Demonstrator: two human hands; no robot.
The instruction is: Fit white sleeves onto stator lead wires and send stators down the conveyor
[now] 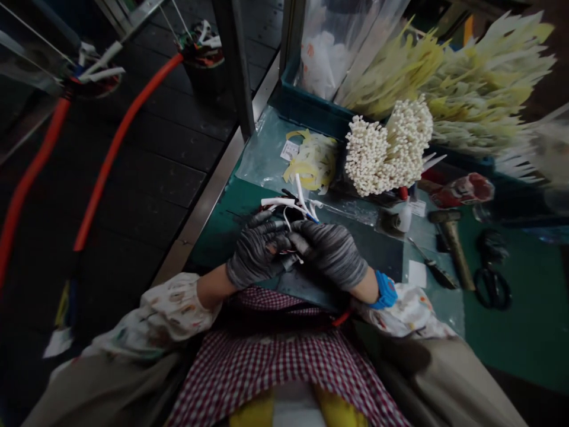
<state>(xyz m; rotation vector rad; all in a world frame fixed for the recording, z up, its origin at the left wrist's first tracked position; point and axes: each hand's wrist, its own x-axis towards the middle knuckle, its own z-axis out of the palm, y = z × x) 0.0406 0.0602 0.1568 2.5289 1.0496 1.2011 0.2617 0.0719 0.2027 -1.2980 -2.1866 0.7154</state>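
Observation:
Both hands wear grey knit gloves and meet over the near edge of a green work mat (511, 350). My left hand (255, 255) is closed round a small bundle of wires (291, 204), white and dark, whose ends stick out beyond the fingers. My right hand (331, 249) is curled and pinches the same bundle from the right, fingertips touching the left hand. A blue watch sits on the right wrist.
A bunch of white-tipped sticks (389, 145) and pale yellow strips (471, 77) stand in a teal bin at the back. Yellow tape loops (313, 160), a small bottle (403, 213), a hammer (453, 237) and scissors (491, 279) lie to the right. Orange hoses (111, 154) cross the dark floor on the left.

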